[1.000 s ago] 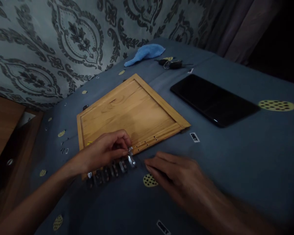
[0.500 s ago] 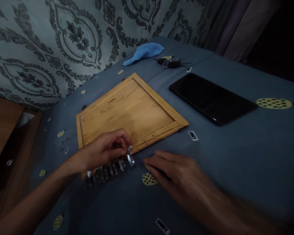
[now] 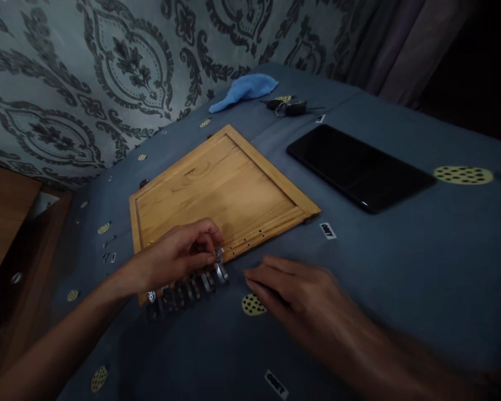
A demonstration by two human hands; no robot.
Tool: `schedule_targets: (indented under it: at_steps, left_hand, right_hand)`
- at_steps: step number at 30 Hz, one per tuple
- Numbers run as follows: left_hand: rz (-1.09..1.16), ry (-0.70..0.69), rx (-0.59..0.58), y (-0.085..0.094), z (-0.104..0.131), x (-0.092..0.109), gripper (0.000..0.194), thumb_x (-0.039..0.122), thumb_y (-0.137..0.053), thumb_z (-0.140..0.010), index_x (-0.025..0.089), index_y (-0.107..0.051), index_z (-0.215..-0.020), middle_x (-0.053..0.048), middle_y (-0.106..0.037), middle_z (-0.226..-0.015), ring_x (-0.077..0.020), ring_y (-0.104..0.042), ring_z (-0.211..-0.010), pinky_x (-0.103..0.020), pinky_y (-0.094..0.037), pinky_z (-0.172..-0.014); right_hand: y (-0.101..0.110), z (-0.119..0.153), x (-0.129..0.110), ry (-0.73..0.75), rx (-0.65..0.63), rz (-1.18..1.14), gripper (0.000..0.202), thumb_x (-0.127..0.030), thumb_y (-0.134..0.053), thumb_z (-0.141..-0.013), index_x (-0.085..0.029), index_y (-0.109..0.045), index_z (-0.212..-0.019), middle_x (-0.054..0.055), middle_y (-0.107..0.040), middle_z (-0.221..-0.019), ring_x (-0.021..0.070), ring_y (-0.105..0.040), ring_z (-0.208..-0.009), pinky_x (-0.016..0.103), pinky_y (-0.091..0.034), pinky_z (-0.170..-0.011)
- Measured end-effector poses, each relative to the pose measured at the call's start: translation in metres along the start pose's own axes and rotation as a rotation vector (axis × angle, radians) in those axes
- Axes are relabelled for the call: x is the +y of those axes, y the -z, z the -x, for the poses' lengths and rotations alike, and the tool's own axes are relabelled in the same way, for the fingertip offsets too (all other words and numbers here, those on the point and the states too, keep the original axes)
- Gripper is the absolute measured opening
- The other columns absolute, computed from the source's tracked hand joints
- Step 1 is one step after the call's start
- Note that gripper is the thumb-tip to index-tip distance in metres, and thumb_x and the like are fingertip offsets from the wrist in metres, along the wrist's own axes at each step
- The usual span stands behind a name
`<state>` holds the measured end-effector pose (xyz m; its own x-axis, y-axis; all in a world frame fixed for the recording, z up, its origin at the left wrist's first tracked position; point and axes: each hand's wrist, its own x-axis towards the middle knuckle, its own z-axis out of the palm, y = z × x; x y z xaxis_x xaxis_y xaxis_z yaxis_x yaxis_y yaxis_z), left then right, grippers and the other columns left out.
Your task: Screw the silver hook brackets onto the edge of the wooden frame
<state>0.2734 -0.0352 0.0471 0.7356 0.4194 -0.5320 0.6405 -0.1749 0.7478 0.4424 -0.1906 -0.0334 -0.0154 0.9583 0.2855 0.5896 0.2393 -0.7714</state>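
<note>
A wooden board point(image 3: 209, 178) with a raised rim lies on a dark blue cloth. Along its near edge hangs a row of several metal hooks point(image 3: 193, 288), and a line of small holes runs on to the right of them. My left hand point(image 3: 186, 248) reaches over that edge, thumb and forefinger pinched at the rightmost metal hook point(image 3: 221, 272). It partly hides the other hooks. Just to the right, apart from the board, my right hand point(image 3: 294, 287) is low over the cloth. Its fingertips are pressed together, and whatever they may hold is too small to make out.
A black phone point(image 3: 359, 167) lies right of the board. Beyond it are keys point(image 3: 290, 107) and a crumpled blue cloth point(image 3: 246, 91). Small screws point(image 3: 106, 257) are scattered at the left. A patterned wall point(image 3: 129, 61) borders the far side.
</note>
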Motion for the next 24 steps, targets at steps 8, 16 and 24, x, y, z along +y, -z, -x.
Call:
schedule_targets:
  at_steps: [8,16,24]
  left_hand:
    - [-0.049,0.0,0.028,-0.002,-0.003,-0.002,0.017,0.026,-0.063,-0.088,0.019,-0.055,-0.1,0.004,-0.059,-0.073,-0.0114,-0.055,-0.066,-0.023,-0.04,-0.061]
    - [-0.01,0.024,0.032,0.0,-0.005,-0.005,0.023,0.031,-0.069,-0.084,0.018,-0.055,-0.096,0.006,-0.058,-0.064,-0.0104,-0.054,-0.06,-0.022,-0.039,-0.058]
    - [0.026,-0.042,0.123,0.009,0.012,0.006,0.027,0.039,-0.07,-0.087,0.018,-0.056,-0.097,0.003,-0.061,-0.07,-0.0123,-0.06,-0.067,-0.023,-0.044,-0.062]
  right_hand:
    - [0.002,0.0,0.0,-0.015,-0.021,0.003,0.028,-0.012,-0.051,-0.1,-0.02,-0.073,-0.087,0.001,-0.071,-0.076,0.0133,-0.065,-0.06,0.025,-0.052,-0.058]
    - [0.002,-0.001,-0.001,-0.005,-0.024,0.014,0.025,-0.01,-0.056,-0.099,-0.019,-0.073,-0.084,0.001,-0.071,-0.076,0.0134,-0.067,-0.062,0.024,-0.051,-0.06]
    - [0.003,-0.002,0.0,-0.011,-0.032,0.002,0.027,-0.012,-0.053,-0.1,-0.02,-0.074,-0.083,0.002,-0.073,-0.078,0.0145,-0.068,-0.065,0.026,-0.055,-0.063]
